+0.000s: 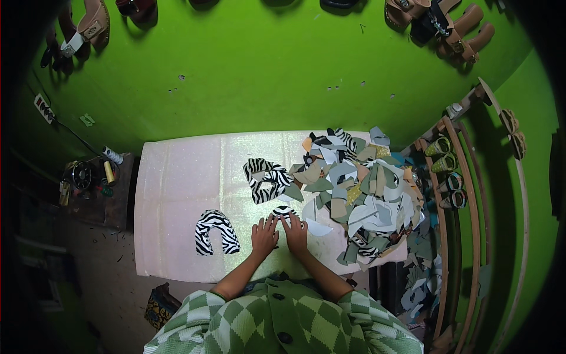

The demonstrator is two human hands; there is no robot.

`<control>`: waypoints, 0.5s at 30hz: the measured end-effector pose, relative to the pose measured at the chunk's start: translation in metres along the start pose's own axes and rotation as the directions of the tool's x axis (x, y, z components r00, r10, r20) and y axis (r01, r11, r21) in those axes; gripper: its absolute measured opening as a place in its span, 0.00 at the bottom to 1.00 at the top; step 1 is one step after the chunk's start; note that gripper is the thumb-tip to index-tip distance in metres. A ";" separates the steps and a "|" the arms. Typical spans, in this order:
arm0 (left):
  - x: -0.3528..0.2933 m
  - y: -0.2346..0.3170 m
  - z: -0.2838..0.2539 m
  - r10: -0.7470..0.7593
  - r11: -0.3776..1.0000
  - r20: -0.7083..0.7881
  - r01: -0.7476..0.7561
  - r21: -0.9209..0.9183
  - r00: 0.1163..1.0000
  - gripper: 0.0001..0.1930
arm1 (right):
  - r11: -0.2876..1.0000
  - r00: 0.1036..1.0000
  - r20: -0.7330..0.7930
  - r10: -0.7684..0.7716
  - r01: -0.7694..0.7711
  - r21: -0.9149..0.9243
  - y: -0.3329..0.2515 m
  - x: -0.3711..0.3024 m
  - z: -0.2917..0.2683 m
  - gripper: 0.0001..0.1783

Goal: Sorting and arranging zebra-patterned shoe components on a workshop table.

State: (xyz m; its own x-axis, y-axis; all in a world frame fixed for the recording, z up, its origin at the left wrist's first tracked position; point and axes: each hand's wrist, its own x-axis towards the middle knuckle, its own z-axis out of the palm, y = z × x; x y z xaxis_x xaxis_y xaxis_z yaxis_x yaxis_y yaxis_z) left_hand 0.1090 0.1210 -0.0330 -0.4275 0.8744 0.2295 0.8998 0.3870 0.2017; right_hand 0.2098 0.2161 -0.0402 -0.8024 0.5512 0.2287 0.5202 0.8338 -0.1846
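Note:
A zebra-striped piece (284,210) lies at the table's middle near my body, most of it hidden under my hands. My left hand (265,237) holds its left side, fingertips pressed down on it. On the other side my right hand (294,232) grips the same piece, with its fingers bent over the edge. To the left rests a zebra-striped U-shaped piece (203,232), curved end away from me. Beyond my hands are more zebra-striped curved pieces (257,171), overlapping each other. A grey-green scrap (293,192) touches them.
A large heap of mixed offcuts (370,212) covers the right of the pale table (177,194). At the left stands a small dark stand with a yellow spool (109,172). Sandals (451,182) sit on a wooden rack at the right. More shoes (93,26) hang along the green wall.

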 end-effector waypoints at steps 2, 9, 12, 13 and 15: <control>-0.003 0.003 -0.002 -0.048 0.998 0.101 0.045 0.039 0.994 0.29 | 0.996 0.999 -0.031 -0.008 0.005 -0.085 -0.003 0.001 -0.001 0.27; -0.001 -0.006 -0.002 0.007 1.000 0.110 -0.006 -0.012 0.994 0.29 | 0.991 0.997 -0.050 -0.063 0.057 -0.123 0.014 0.006 -0.015 0.24; -0.001 -0.003 -0.003 0.004 1.000 0.070 -0.002 -0.030 0.998 0.27 | 0.990 0.997 -0.046 -0.055 0.048 -0.133 0.018 0.005 -0.020 0.24; 0.000 -0.003 -0.003 0.008 1.000 0.057 -0.007 -0.016 0.998 0.26 | 0.993 0.999 -0.041 -0.027 0.022 -0.112 0.019 0.004 -0.020 0.24; 0.002 -0.003 -0.002 0.010 1.000 0.043 -0.010 -0.001 0.999 0.25 | 0.996 0.999 -0.035 -0.001 -0.002 -0.091 0.025 0.002 -0.020 0.23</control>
State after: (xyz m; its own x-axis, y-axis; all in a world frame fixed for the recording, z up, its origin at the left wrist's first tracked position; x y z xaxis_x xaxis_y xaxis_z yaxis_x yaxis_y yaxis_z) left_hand 0.1051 0.1206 -0.0314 -0.4144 0.8899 0.1905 0.9038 0.3779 0.2007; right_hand 0.2269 0.2385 -0.0253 -0.7921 0.5511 0.2623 0.5465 0.8318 -0.0971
